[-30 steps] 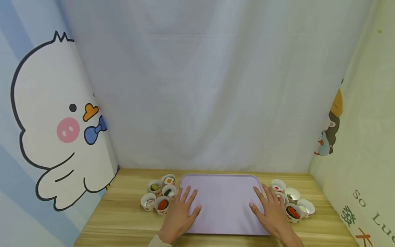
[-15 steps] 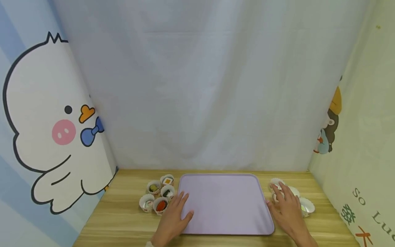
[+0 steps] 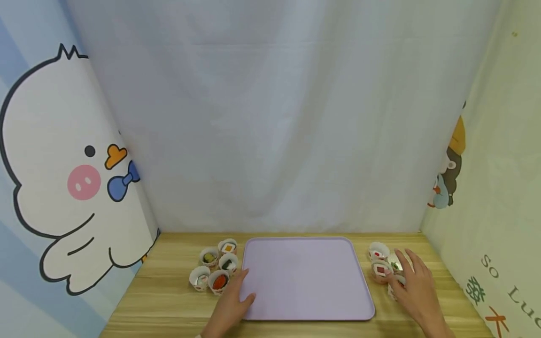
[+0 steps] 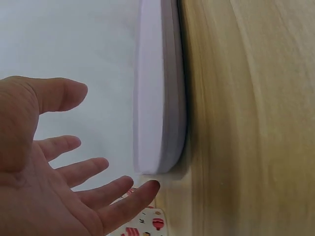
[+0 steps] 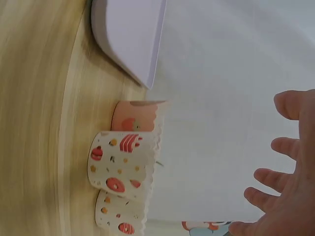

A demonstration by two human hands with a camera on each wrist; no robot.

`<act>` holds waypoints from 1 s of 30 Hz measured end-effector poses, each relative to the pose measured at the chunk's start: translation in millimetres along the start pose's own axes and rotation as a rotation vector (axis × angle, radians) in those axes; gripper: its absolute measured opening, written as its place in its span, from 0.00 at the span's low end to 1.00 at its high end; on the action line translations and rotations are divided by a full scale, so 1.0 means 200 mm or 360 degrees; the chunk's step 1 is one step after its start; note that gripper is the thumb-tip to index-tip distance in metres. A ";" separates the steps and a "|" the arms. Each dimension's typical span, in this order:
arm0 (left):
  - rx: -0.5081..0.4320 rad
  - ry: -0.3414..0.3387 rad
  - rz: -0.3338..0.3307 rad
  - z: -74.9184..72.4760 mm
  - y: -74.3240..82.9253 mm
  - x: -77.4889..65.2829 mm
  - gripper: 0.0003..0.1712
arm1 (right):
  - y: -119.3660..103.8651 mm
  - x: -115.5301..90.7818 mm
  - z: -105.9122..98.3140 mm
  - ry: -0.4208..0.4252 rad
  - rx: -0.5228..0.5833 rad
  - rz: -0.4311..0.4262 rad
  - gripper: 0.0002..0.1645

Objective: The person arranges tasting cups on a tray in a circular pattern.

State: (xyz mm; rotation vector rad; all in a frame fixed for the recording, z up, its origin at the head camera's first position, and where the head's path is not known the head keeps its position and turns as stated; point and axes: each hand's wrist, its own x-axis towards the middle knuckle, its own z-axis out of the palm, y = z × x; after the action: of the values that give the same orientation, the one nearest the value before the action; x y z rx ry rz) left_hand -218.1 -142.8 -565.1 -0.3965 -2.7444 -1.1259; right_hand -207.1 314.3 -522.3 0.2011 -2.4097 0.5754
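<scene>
In the head view my left hand (image 3: 229,304) hovers by the left edge of a lilac tray (image 3: 306,279), just in front of a cup holding something red (image 3: 220,282). The left wrist view has its fingers spread and relaxed, with nothing in them. My right hand (image 3: 418,291) is above the right group of paper cups and partly hides them. The right wrist view shows its fingers loosely extended, apart from a patterned paper cup (image 5: 123,160). Beside that stands a pink cup (image 5: 133,117). A cup with a dark red piece (image 3: 382,271) is left of the right hand.
Several paper cups with small food-like pieces stand left of the tray, among them a cup with a yellow-and-white piece (image 3: 228,247). Behind the wooden table (image 3: 160,300) hangs a pale curtain (image 3: 274,131). Printed cloths (image 3: 55,188) close off both sides.
My right hand has moved right, from the tray's edge to over the right-hand cups. My left hand has drawn slightly left and back. The tray has stayed on the table.
</scene>
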 end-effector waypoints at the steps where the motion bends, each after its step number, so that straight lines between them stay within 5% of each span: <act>1: -0.0030 -0.0013 -0.0024 0.00 -0.01 0.00 0.38 | 0.01 0.00 0.00 0.0011 0.0003 0.0001 0.34; 9: -0.0202 -0.0044 -0.0111 -0.01 -0.06 -0.01 0.37 | 0.09 -0.03 -0.04 0.0027 0.0006 0.0066 0.31; 16: -0.0435 -0.0136 -0.0145 0.00 -0.13 0.00 0.37 | 0.20 -0.06 -0.10 -0.0188 0.0066 0.0302 0.40; 20: -0.0457 -0.0144 -0.0165 0.00 -0.16 0.00 0.37 | 0.26 -0.08 -0.13 -0.0329 0.0169 0.0450 0.43; 30: -0.0464 -0.0124 -0.0180 0.01 -0.19 0.01 0.39 | 0.38 -0.10 -0.12 -0.0456 0.0324 0.0559 0.46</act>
State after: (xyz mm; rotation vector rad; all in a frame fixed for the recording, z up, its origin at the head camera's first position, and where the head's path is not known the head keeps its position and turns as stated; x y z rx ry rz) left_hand -231.4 -167.6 -591.1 -0.3280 -2.7010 -1.5800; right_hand -198.6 392.6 -545.1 -0.0630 -2.6824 1.0132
